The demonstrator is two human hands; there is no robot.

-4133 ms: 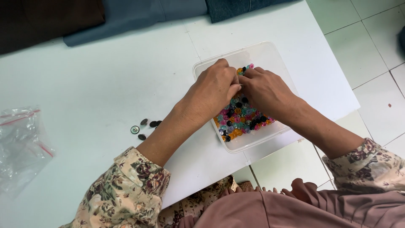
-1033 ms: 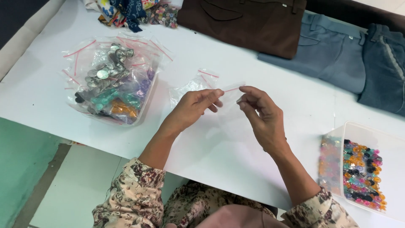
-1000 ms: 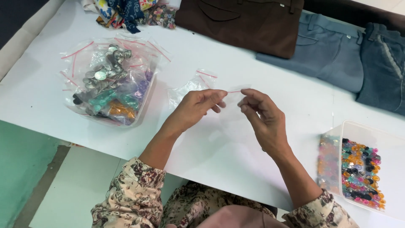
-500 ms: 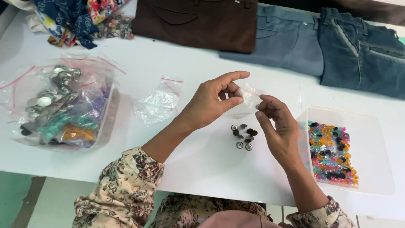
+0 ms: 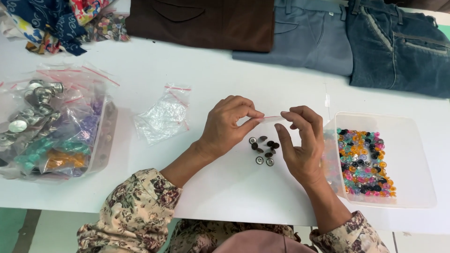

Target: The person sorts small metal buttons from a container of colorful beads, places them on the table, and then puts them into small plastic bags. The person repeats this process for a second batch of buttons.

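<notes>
Your left hand (image 5: 229, 125) and right hand (image 5: 302, 145) pinch a small clear bag (image 5: 272, 119) at its mouth, seemingly empty, above the dark buttons (image 5: 263, 149) lying loose on the table (image 5: 225, 187). None look bagged yet. The bead tray (image 5: 412, 159) sits right.

Small pile of snap buttons (image 5: 263, 151) lies on the worktop (image 5: 225, 79), between the left hand (image 5: 228, 126) and right hand (image 5: 302, 145). Right of the right hand — an open tray (image 5: 412, 154) with beads (image 5: 365, 161) in it. Left of the left hand lies an empty zip bag (image 5: 162, 115); further left, a tub of filled bags (image 5: 49, 129). Behind all — folded garments (image 5: 300, 28) along the far edge.
</notes>
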